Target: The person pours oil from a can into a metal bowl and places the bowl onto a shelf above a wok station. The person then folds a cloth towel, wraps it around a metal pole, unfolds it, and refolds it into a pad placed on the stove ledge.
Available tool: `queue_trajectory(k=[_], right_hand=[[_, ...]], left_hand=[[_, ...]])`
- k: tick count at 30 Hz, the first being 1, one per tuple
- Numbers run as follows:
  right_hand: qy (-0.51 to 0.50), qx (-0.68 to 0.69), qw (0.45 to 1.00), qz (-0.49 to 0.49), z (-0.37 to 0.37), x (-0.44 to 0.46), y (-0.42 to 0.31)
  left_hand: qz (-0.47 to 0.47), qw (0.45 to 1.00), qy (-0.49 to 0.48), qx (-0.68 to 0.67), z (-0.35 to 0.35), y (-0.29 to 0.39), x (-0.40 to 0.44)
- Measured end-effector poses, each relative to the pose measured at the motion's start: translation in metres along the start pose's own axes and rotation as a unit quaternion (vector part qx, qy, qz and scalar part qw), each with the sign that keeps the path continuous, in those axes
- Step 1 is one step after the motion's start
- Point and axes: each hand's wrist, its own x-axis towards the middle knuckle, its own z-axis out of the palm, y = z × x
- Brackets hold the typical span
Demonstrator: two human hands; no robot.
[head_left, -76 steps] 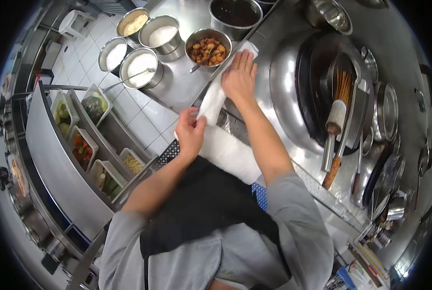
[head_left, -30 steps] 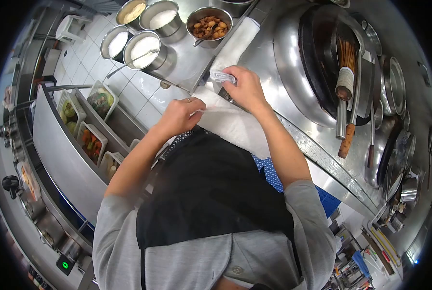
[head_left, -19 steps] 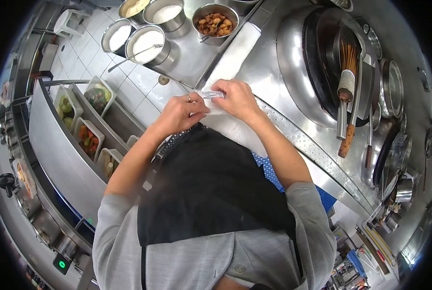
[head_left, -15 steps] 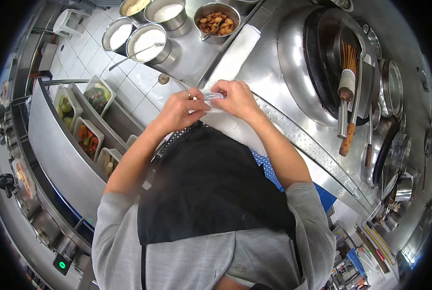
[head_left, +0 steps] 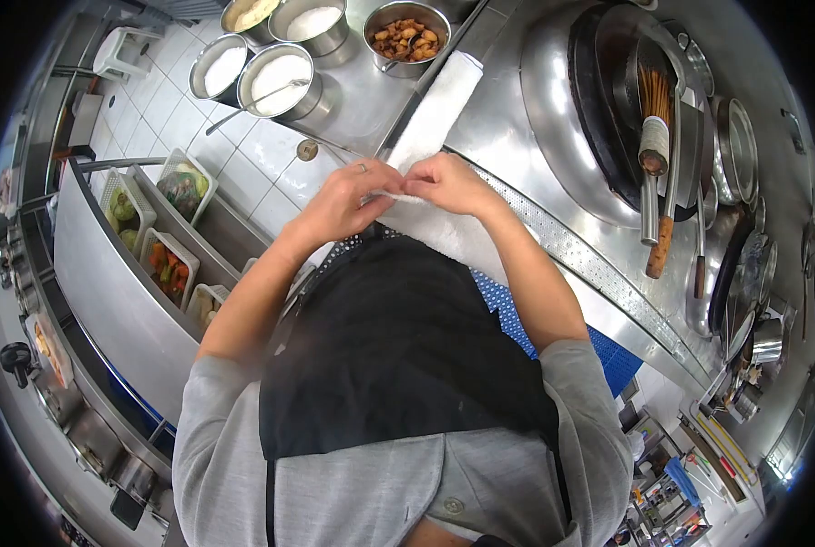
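Observation:
My left hand [head_left: 345, 202], with a ring on one finger, pinches the edge of a white towel [head_left: 444, 235]. Fingers closed on the same edge, my right hand [head_left: 451, 185] is almost touching the left. The towel hangs down in front of the black apron [head_left: 394, 356] and passes behind my right forearm. Part of the gripped edge is hidden by the fingers. Just beyond my hands, a folded white towel [head_left: 439, 100] lies along the steel counter's edge.
A wok [head_left: 592, 118] sits on the stove at right, with a bamboo brush [head_left: 655, 137] and long-handled tools. Metal pots of white powder [head_left: 280, 80] and a pot of browned pieces [head_left: 405, 41] stand ahead. An open drawer [head_left: 125, 264] holds vegetable baskets at left.
Earlier a grey-striped white bit showed between my fingers; now a plain white edge does. My hands have drawn closer together, and more of the towel shows beneath them.

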Motion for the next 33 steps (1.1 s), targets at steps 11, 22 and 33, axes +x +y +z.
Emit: queue_trajectory(k=[11, 22, 33], right_hand=[[0.004, -0.121, 0.992, -0.036, 0.010, 0.014, 0.001], [0.034, -0.161, 0.983, -0.079, -0.005, 0.026, 0.013], [0.165, -0.115, 0.970, -0.140, 0.007, 0.019, 0.022]], left_hand=[[-0.093, 0.986, -0.105, -0.085, -0.006, 0.001, 0.001], [-0.169, 0.984, -0.042, -0.039, 0.005, -0.016, 0.005], [-0.207, 0.967, 0.120, 0.090, 0.032, -0.015, 0.006]])
